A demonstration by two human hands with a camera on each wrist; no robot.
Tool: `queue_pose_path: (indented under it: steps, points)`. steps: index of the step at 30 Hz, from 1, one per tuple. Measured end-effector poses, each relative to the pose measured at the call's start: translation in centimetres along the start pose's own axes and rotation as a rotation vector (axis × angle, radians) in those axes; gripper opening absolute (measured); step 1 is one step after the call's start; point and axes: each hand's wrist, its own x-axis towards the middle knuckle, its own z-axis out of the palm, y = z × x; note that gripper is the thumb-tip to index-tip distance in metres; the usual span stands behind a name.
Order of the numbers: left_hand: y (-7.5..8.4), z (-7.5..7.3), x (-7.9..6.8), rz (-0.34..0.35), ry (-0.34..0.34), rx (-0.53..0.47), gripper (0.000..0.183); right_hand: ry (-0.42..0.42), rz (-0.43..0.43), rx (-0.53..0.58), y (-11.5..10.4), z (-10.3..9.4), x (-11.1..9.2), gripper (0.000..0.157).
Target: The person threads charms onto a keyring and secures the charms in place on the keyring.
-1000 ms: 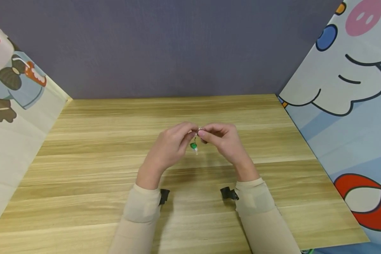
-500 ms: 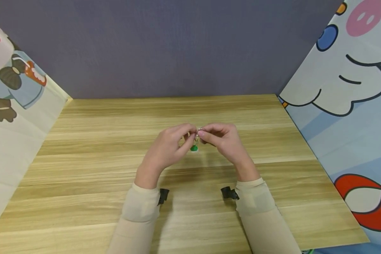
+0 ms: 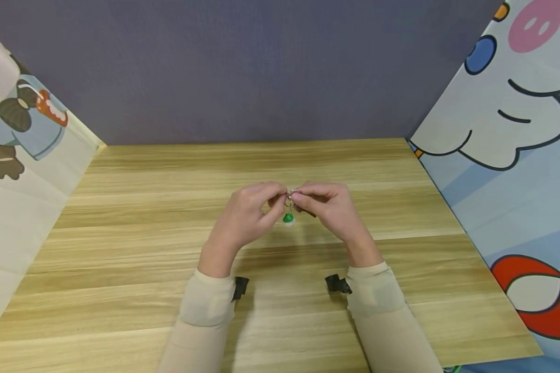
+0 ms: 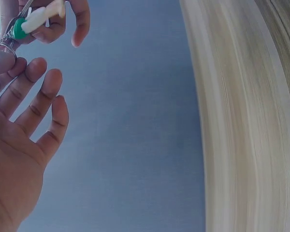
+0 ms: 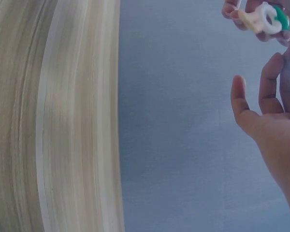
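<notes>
A keychain charm (image 3: 288,218), green on top and white below, dangles from a short chain between the two hands, above the table. In the left wrist view, its white part tapers to a pale peach end. The left hand (image 3: 243,213) pinches a thin metal ring (image 4: 8,47) between thumb and index finger, its other fingers spread. The right hand (image 3: 330,206) pinches the keychain's metal ring from the other side, thumb toward the head camera. A dark edge of something shows under the right fingers. Fingertips hide most of the join between the metal parts.
The wood-grain table (image 3: 144,248) lies beneath both hands. Behind it rises a grey-blue panel (image 3: 261,72). Cartoon-printed panels stand on the left (image 3: 28,207) and right (image 3: 494,207). A black wrist mount (image 3: 338,284) sits on the right cuff, another (image 3: 240,288) on the left.
The left fingertips have drawn slightly left and opened a small gap from the right hand, showing the ring between. The charm has swung a little right and lower. The right hand barely moved.
</notes>
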Motion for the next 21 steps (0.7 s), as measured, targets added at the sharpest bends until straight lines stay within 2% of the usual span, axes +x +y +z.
queue_pose_path:
  steps: [11, 21]
  points:
    - [-0.16, 0.12, -0.02, -0.013, 0.002, 0.019, 0.014, 0.012, -0.014, -0.015, 0.12, -0.01, 0.01, 0.017]
    - [-0.3, 0.31, 0.02, -0.037, 0.01, 0.019, 0.017, 0.031, -0.061, -0.042, 0.28, 0.18, -0.1, 0.015]
